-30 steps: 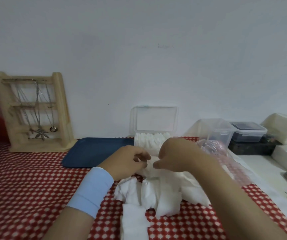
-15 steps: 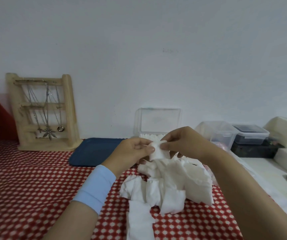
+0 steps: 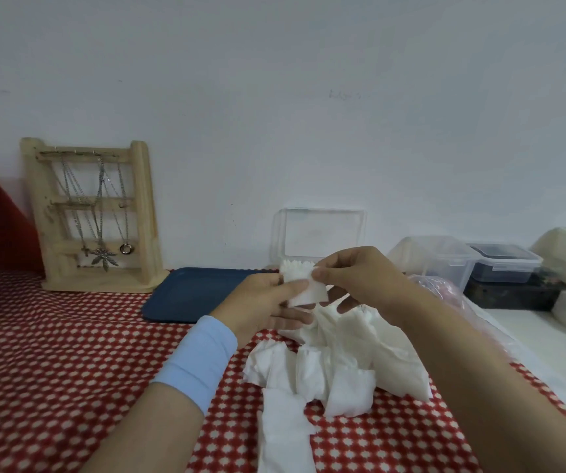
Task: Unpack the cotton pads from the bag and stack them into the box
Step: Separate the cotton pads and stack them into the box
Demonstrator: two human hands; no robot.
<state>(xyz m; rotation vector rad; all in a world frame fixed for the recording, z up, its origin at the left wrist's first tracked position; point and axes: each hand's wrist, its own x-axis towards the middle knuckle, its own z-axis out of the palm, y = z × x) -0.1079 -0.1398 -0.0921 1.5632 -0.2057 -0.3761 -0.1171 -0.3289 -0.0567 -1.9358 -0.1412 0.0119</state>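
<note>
Nearest us, a loose heap of cotton pads [image 3: 336, 363] lies on the red checked tablecloth [image 3: 70, 336], toward its front edge. Just above the heap, our left hand [image 3: 261, 302] and right hand [image 3: 360, 278] both pinch a single pad [image 3: 305, 291], the left at its left side and the right at its top corner. Beyond, at the back edge, stands the clear box [image 3: 322, 233], lid up, with pads inside. The bag [image 3: 445, 291] lies crumpled to the right of the heap.
</note>
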